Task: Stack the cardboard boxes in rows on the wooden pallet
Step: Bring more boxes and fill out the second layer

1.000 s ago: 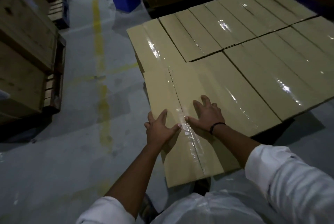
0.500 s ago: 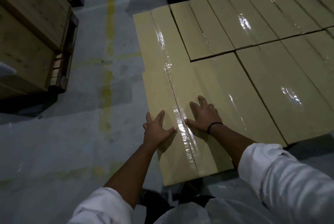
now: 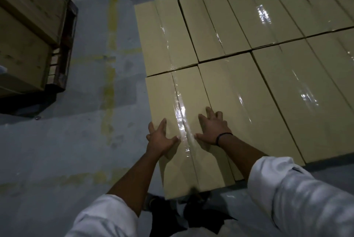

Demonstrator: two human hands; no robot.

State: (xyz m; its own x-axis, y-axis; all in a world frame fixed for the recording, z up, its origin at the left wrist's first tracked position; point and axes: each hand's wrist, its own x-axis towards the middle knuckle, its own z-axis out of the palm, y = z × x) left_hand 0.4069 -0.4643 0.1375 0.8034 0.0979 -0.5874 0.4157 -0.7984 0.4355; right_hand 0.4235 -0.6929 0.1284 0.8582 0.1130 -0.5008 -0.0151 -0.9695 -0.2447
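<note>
Both hands are flat on top of the nearest cardboard box (image 3: 193, 91), palms down. Left hand (image 3: 161, 137) sits by the box's left edge and right hand (image 3: 212, 129) is on the other side of the shiny tape seam (image 3: 180, 118) running lengthwise down the lid. Fingers are released and spread out straight, pressing on the lid and not curled round anything, w/ the thumbs pointing in toward the seam. There's a black wristband (image 3: 220, 138) on the right wrist, and white sleeves (image 3: 298, 194) on both arms.

That box is at the left end of the near row. Its far end butts against the far-row box (image 3: 164, 35), and its right side is tight against the neighbour box (image 3: 239, 102). Its near end sticks out toward the person, past the neighbours' near edge. The rest of the boxes lie in 2 rows, all taped and lids level. Whatever is under them is hidden.

The floor (image 3: 57, 150) is grey w/ a worn yellow line (image 3: 111, 45). Wooden crates (image 3: 28, 26) sit off to the left on a dark pallet (image 3: 66, 49), well apart from the boxes.
</note>
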